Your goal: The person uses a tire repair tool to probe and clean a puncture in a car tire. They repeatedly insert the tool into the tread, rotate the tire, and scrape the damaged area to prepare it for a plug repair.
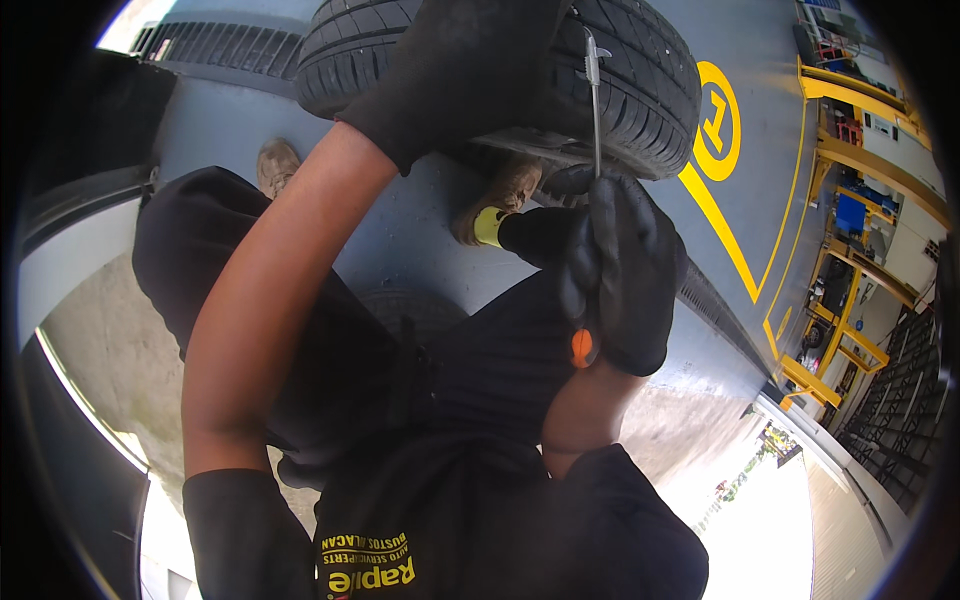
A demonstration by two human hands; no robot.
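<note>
A black-treaded tyre [640, 80] stands upright at the top of the view. My left hand [465, 85], in a black glove, lies against its tread. The fingers of that hand are dark and run out of the top edge, so their closing is hidden. Right of it, my right hand [628, 265], also black-gloved, is wrapped round a screwdriver-like tool [597, 125] with a thin metal shaft and an orange handle end. The shaft points up across the tread. At its far end is a silver, hook-shaped piece; whether it touches the rubber I cannot tell.
My boots [512, 185] rest on the grey floor [430, 225] below the tyre. Yellow markings [725, 240] run along the floor on the right, with yellow metal frames [870, 95] farther right. A dark floor grate [225, 45] lies at the upper left.
</note>
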